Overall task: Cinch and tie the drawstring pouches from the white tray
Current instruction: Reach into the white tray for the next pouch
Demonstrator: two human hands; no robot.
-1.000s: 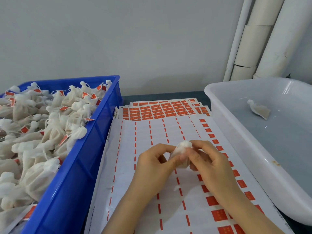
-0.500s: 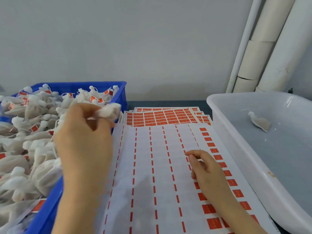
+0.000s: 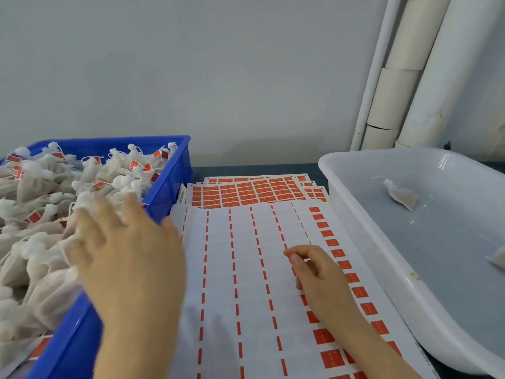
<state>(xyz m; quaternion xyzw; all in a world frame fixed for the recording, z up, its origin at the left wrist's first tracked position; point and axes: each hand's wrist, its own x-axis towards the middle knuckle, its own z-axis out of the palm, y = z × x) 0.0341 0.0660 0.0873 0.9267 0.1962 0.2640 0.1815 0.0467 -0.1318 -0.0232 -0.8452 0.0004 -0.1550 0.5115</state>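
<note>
Two gauzy pouches (image 3: 401,196) in glossy tray (image 3: 355,214).

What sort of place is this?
Probably a small packing workshop: a blue plastic crate heaped with tied white cloth pouches, sheets of red peel-off labels, and a white plastic tray holding a couple more.

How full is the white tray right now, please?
Nearly empty: the white tray shows one pouch and part of another at the frame edge.
</note>
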